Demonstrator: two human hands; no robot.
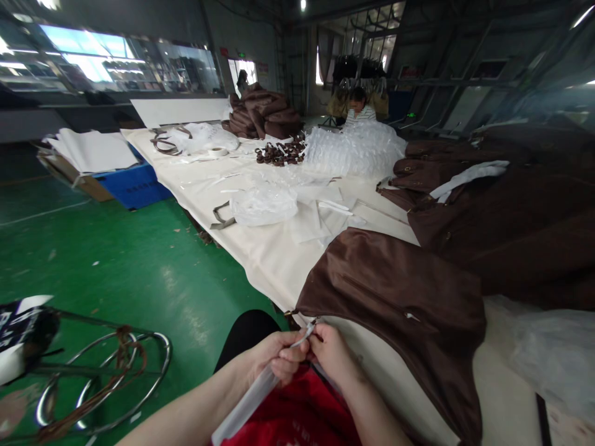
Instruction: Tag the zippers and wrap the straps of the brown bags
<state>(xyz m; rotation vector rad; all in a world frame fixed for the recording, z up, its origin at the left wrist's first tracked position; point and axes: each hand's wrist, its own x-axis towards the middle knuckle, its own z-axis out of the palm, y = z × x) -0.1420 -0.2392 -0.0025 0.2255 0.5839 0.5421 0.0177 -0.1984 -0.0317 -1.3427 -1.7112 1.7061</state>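
Observation:
My left hand (282, 358) is closed round a white wrapping strip (246, 406), whose long end hangs down over my red clothing. The strip's upper end narrows to a twist by a small metal fitting (313, 322) at the corner of a brown bag (395, 279). Close beside it, my right hand (328, 348) pinches at that same twist and fitting; its fingertips are partly hidden. The bag lies on the cream-covered table (274, 260), with its long curved edge towards me and a small pale tag or pull on its side.
More brown bags (525, 229) are heaped at the right. Clear plastic bags (264, 204), a pile of white wrapped items (356, 148) and small brown pieces (281, 150) lie further back. Another person (359, 111) is behind the pile. A metal-framed stool (106, 371) stands at left.

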